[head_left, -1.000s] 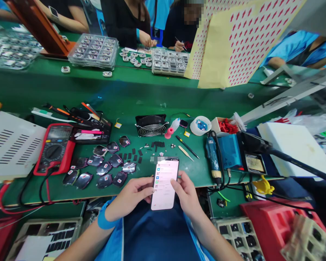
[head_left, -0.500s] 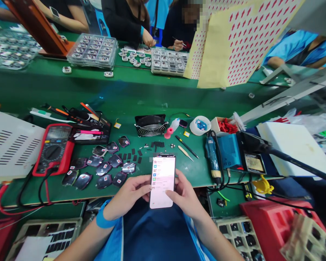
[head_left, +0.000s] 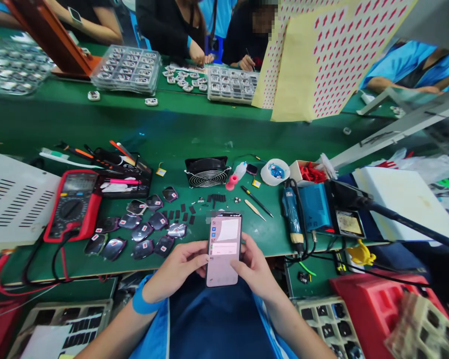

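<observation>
A smartphone with a lit, dimmed screen and a white pop-up box is held upright at the bench's front edge. My left hand grips its left side, thumb against the edge. On the right side my right hand supports it, thumb over the screen. Just beyond the phone lie small black rectangular pieces. To the left are several dark, glossy device housings with small labels. Tweezers and a black pen-like tool rest to the right.
A red multimeter and a tool holder stand left. A fan sits behind the phone. To the right are a white tub, an electric screwdriver and a blue soldering station. Co-workers sit across the bench.
The phone's screen has gone from a bright list to a dimmed one with a pop-up box. My right thumb has shifted slightly right. My left hand stays where it was.
</observation>
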Demonstrator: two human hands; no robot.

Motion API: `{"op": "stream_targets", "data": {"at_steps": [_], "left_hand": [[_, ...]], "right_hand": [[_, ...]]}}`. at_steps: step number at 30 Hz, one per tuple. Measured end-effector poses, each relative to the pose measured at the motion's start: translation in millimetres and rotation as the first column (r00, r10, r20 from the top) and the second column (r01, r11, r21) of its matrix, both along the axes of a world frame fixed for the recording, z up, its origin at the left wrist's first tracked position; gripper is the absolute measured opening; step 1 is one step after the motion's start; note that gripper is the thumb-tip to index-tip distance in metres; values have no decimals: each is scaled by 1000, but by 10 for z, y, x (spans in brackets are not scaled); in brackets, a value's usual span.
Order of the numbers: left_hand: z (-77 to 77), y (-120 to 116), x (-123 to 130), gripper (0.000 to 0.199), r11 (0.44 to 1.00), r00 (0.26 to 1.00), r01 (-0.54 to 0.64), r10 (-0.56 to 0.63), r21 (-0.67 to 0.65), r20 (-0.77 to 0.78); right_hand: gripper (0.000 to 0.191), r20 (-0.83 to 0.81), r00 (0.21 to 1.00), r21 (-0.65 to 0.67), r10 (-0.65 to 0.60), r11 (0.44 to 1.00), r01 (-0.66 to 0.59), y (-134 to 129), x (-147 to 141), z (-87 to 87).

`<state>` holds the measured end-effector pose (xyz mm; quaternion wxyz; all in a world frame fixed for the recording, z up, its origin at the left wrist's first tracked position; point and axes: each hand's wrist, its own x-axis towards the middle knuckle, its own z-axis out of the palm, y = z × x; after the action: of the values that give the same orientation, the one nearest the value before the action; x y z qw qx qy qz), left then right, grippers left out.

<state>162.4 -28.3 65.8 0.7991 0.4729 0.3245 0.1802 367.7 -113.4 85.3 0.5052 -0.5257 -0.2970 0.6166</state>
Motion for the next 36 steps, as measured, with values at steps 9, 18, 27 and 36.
{"op": "stream_targets", "data": {"at_steps": [9, 18, 27, 36], "left_hand": [[13, -5, 1, 49, 1000, 1000, 15, -15, 23, 9], [19, 6, 10, 52, 999, 1000, 29, -29, 37, -9], [23, 5, 2, 49, 999, 999, 36, -36, 36, -8], [6, 9, 5, 49, 999, 999, 32, -32, 35, -11]], "right_hand": [[30, -14, 1000, 36, -18, 999, 19, 26, -43, 28], [32, -75, 996, 126, -47, 990, 56, 23, -44, -141], [36, -86, 995, 125, -45, 991, 56, 13, -35, -152], [32, -81, 995, 131, -64, 989, 74, 15, -46, -185]]}}
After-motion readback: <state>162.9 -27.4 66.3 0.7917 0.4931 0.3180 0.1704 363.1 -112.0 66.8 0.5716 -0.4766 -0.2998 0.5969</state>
